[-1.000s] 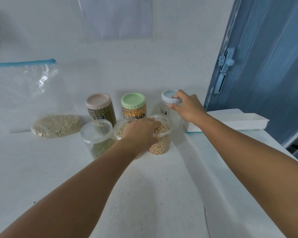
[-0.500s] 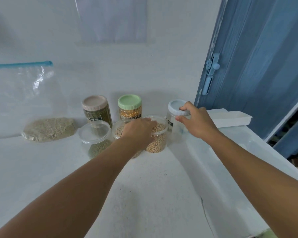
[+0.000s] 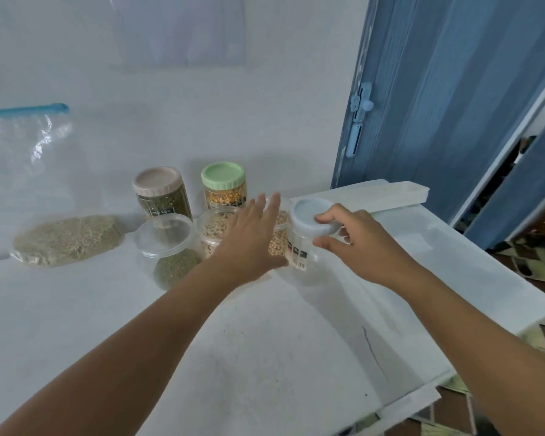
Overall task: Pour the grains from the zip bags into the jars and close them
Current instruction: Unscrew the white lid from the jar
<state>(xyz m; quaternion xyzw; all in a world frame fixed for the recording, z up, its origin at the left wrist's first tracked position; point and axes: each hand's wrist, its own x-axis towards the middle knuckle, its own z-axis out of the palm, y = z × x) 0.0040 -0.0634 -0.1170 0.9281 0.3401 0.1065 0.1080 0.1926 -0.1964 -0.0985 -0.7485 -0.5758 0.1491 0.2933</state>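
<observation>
Right hand (image 3: pixel 364 247) curled round white lid (image 3: pixel 312 220) of empty clear plastic jar (image 3: pixel 306 258), likely to open it. Beside jar, left hand (image 3: pixel 249 239) flat, holding nothing.

Home pantry corner: grain jars (image 3: pixel 223 187), door (image 3: pixel 447 99)

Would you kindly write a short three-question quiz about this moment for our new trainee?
1. True or false: the right hand holds the white-lidded jar.
2. Which lid tops the jar of yellow kernels: A pink, B green, C blue?
3. Fill in: the zip bag lies to the ____ of the jars.

Key: 1 true. 2 B. 3 left; the left hand is flat-fingered, with no grip on anything.
</observation>
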